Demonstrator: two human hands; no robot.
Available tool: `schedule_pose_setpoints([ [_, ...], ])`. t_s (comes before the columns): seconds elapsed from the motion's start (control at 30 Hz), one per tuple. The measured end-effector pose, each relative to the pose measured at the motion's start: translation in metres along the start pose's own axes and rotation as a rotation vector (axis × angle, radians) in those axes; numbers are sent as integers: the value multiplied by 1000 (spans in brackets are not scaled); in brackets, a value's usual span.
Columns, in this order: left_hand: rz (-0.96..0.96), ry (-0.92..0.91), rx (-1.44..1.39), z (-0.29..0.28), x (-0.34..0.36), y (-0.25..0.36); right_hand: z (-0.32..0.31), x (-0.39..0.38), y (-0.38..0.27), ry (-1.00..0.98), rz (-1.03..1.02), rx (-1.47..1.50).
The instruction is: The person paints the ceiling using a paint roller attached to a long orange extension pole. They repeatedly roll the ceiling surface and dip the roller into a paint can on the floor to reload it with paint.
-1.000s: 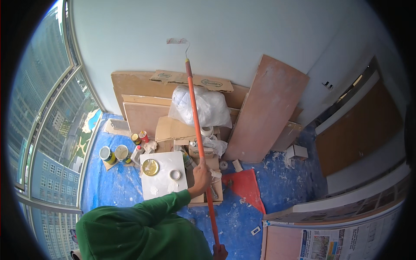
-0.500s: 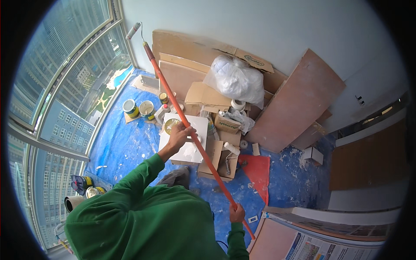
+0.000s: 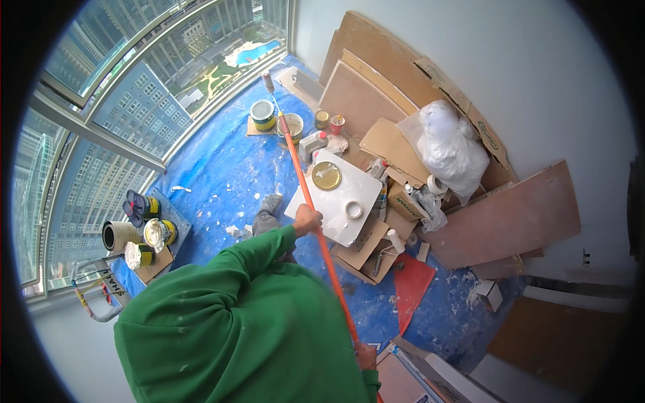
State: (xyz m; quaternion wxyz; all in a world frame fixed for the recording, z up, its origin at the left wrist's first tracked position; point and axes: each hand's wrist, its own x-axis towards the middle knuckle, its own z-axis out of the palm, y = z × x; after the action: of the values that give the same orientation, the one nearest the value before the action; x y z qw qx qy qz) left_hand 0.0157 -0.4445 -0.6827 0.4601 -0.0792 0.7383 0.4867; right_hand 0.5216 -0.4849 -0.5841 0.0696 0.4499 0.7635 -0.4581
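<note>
A long orange pole of a paint roller (image 3: 328, 262) runs slantwise across the view. Its roller head (image 3: 268, 82) points away toward the window corner, appearing just beyond an open paint bucket (image 3: 291, 127); how high it hangs is hard to judge. My left hand (image 3: 308, 219) is wrapped round the middle of the pole. Lower down, near the bottom edge, my right hand (image 3: 366, 356) grips the pole's near part. Beside my left hand lies a white board (image 3: 346, 198) bearing a round gold lid (image 3: 326, 175) and a tape roll (image 3: 353, 209).
Blue sheeting (image 3: 208, 215) covers the floor. A lidded paint can (image 3: 263, 115) stands by the bucket, with a jug (image 3: 312, 145) nearby. Several cans (image 3: 160, 232) stand at left. Cardboard sheets (image 3: 366, 91), a stuffed plastic bag (image 3: 449, 144) and a leaning board (image 3: 510, 211) line the wall.
The roller head has come down from against the wall toward the floor by the paint bucket. Both hands stay on the pole, and the view has turned toward the left.
</note>
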Motion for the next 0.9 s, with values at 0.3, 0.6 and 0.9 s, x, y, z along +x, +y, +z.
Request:
schedule_pose_setpoints([
  [0.3,-212,-150,-293,-96,154,86,-13,152,-291,96,295,-524],
  [0.6,-204,-266,-557,-168,266,193,-32,291,-556,207,137,-1117],
  [0.9,-168,-114,-765,-228,342,258,-11,400,-693,181,-159,-1325],
])
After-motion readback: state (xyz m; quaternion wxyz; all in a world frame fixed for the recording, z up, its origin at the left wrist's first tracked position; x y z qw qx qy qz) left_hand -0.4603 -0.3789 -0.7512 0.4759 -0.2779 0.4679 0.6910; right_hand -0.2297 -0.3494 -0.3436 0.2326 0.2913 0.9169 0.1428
